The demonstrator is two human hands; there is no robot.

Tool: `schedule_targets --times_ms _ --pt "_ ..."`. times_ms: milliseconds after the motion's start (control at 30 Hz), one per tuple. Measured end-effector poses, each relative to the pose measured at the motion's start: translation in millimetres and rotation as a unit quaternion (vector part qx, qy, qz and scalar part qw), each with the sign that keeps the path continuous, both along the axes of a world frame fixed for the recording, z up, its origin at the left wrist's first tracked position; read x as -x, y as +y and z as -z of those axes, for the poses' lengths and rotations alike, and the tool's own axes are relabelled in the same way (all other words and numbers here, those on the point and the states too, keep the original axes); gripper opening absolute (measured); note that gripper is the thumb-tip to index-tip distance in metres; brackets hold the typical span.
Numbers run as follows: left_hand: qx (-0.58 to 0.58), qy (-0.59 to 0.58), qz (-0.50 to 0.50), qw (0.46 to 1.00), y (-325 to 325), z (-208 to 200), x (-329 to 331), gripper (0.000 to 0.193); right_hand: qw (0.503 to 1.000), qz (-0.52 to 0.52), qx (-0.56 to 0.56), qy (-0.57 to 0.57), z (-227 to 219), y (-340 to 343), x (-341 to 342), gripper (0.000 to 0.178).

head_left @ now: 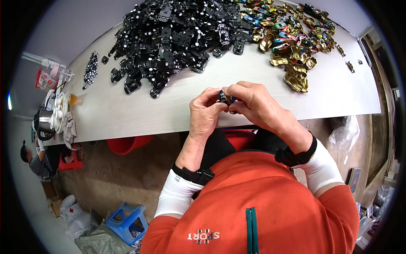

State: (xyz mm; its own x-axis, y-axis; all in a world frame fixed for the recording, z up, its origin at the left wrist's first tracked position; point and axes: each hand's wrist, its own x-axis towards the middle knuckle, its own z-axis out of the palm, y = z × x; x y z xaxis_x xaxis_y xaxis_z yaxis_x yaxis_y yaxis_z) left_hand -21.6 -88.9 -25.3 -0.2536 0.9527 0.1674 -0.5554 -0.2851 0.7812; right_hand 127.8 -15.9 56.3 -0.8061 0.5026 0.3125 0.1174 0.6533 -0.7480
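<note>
Just above the table's near edge, a small toy car (227, 98) with dark and gold parts sits between my two hands. My left hand (204, 111) pinches its left end with thumb and fingertips. The fingers of my right hand (256, 103) are closed on its right side, covering much of it. Beyond them rises a large heap of black toy car chassis (163, 51) with pale wheel spots. To its right lies a pile of gold and multicoloured toy car bodies (296, 55), its nearest gold pieces close to my right hand.
Small shiny parts (90, 70) lie at the left of the white table (127, 114). Cups, a cloth (69, 127) and a kettle (45, 122) stand beyond its left end. Below are a red basin (127, 144) and a blue stool (126, 222). Another person (40, 163) is at far left.
</note>
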Motion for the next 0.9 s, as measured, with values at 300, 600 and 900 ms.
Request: schedule_targets --times_ms 300,600,900 --pt "0.055 -0.01 0.02 0.998 -4 -18 -7 0.028 0.989 0.022 0.144 0.002 6 5 2 0.023" --pt "0.067 -0.021 0.024 0.997 -2 -37 -10 0.029 0.998 -0.028 0.028 0.048 0 -4 -12 0.035" --pt "0.149 0.071 0.036 0.986 3 -35 -20 0.018 0.995 0.024 0.094 0.016 15 7 -33 0.035"
